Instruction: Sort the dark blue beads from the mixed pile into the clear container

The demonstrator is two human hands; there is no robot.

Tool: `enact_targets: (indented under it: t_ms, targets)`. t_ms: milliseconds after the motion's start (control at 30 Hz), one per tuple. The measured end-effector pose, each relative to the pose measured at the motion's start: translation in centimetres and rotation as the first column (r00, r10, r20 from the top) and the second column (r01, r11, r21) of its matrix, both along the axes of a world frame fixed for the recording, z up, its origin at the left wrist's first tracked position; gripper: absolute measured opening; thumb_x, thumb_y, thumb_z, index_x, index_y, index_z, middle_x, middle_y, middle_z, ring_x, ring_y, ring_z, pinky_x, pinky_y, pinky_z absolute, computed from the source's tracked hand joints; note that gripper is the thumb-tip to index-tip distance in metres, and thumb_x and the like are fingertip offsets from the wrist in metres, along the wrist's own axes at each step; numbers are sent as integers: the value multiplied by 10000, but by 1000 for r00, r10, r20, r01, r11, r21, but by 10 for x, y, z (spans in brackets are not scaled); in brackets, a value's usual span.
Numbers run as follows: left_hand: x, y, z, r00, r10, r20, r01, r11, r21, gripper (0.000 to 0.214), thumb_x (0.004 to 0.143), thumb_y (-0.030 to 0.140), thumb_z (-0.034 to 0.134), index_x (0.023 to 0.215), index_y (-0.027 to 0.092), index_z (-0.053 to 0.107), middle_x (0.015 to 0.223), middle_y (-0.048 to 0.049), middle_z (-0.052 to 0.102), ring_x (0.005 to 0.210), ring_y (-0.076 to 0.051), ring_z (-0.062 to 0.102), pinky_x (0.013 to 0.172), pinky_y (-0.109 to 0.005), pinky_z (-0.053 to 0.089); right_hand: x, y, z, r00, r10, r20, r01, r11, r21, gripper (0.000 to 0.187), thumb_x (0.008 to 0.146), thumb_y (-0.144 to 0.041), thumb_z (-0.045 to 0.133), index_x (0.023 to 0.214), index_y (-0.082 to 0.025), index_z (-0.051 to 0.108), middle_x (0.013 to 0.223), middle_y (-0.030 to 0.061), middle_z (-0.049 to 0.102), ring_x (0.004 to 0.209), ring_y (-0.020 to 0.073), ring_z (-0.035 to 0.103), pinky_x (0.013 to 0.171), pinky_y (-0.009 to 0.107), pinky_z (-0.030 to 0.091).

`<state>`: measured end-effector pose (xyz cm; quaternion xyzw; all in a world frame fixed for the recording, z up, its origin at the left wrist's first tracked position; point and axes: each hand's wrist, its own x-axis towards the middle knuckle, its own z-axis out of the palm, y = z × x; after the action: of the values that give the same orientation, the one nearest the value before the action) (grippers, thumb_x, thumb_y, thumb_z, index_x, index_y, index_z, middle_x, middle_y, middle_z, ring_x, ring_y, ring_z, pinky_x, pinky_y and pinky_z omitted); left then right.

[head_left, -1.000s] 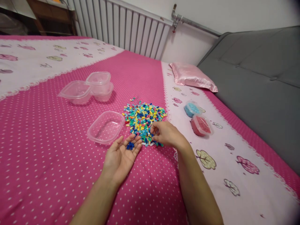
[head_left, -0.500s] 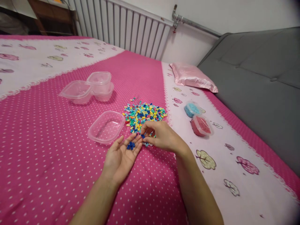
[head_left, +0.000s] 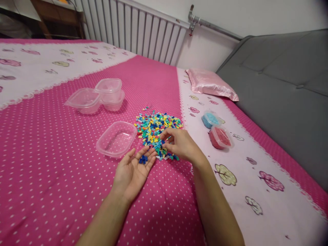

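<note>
Just nearside of the mixed pile [head_left: 153, 124], L hand [head_left: 133, 173] lies palm-up & uncurled, R hand [head_left: 180, 144] is over pile's R side, pinch unclear, & dk-blue pcs [head_left: 143, 159] on L hand, by pile, look light, stiff, prob. best taken by sides, long axes/pointing too small to tell.

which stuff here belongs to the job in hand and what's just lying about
Likely part of the job:
- pile of coloured pieces, right hand at it
- dark blue pieces on the left hand
- nearest clear container
- clear containers behind
- red-filled tub
- light-blue-filled tub

Seemingly just around:
- pink pillow
- radiator
- grey headboard
</note>
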<state>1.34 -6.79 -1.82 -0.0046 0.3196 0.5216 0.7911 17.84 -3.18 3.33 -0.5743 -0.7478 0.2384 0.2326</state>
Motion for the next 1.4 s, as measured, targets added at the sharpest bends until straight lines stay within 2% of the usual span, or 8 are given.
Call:
enact_targets:
  t_ms: [167, 533, 867, 933, 1033, 1167, 1300, 1400]
  targets:
    - [0, 0, 1, 1000, -1, -2, 1, 1000, -1, 287, 826, 229, 419, 956, 36, 586, 1038, -209, 604, 919, -250, 637, 809, -343, 555, 1, 2, 0, 989, -134, 67, 135, 991, -16, 181, 668, -104, 657, 826, -191, 669, 734, -7, 673, 624, 113, 598, 581, 219, 425]
    - [0, 0, 2, 1000, 0, -3, 0, 1000, -16, 276, 823, 229, 418, 936, 47, 592, 1006, -200, 614, 911, -245, 639, 794, -335, 559, 3, 3, 2, 977, -212, 19, 211, 977, 25, 176, 649, -87, 670, 800, -176, 678, 718, -6, 678, 593, 100, 602, 568, 212, 428]
    - [0, -1, 3, 1000, -13, 0, 13, 1000, 7, 259, 818, 211, 412, 954, 68, 580, 969, -174, 631, 887, -223, 646, 809, -341, 549, -12, -12, 14, 959, 172, -226, -156, 984, 87, 200, 707, -109, 623, 892, -178, 656, 906, 6, 685, 712, 90, 625, 622, 195, 472]
    - [0, -1, 3, 1000, -15, -1, 15, 1000, 13, 259, 817, 209, 410, 956, 71, 580, 965, -172, 632, 881, -220, 646, 806, -345, 548, -12, -13, 16, 952, 159, -262, -138, 986, 96, 188, 723, -147, 625, 905, -180, 657, 924, 17, 684, 720, 99, 627, 624, 204, 479]
    - [0, -1, 4, 1000, -22, -17, 22, 1000, -1, 259, 822, 209, 403, 955, 76, 581, 962, -178, 632, 844, -205, 646, 755, -326, 556, -6, -8, 15, 960, 15, -279, 27, 989, 145, 146, 741, -177, 618, 881, -171, 659, 890, 28, 688, 711, 108, 626, 649, 226, 485]
    - [-1, -1, 4, 999, -37, -27, 37, 999, -4, 253, 833, 223, 396, 923, 80, 584, 897, -165, 632, 761, -184, 637, 669, -295, 555, 1, -1, 5, 988, -100, -117, 109, 991, 71, 153, 715, -125, 621, 855, -169, 665, 795, 20, 687, 671, 112, 617, 634, 229, 464]
    - [-1, -1, 4, 999, -30, -28, 30, 1000, 4, 244, 834, 221, 397, 910, 80, 581, 877, -157, 630, 758, -181, 630, 669, -294, 549, -1, 0, -3, 990, -55, 129, 72, 989, -126, 89, 670, -137, 668, 742, -189, 669, 674, -5, 668, 628, 117, 602, 564, 210, 408]
    - [-1, -1, 5, 999, -23, -29, 23, 1000, 3, 237, 832, 221, 402, 903, 78, 578, 866, -155, 628, 751, -179, 627, 670, -293, 547, -8, -1, -6, 956, -72, 283, 124, 977, -172, 65, 638, -221, 717, 668, -204, 661, 649, -4, 660, 608, 129, 593, 525, 215, 367]
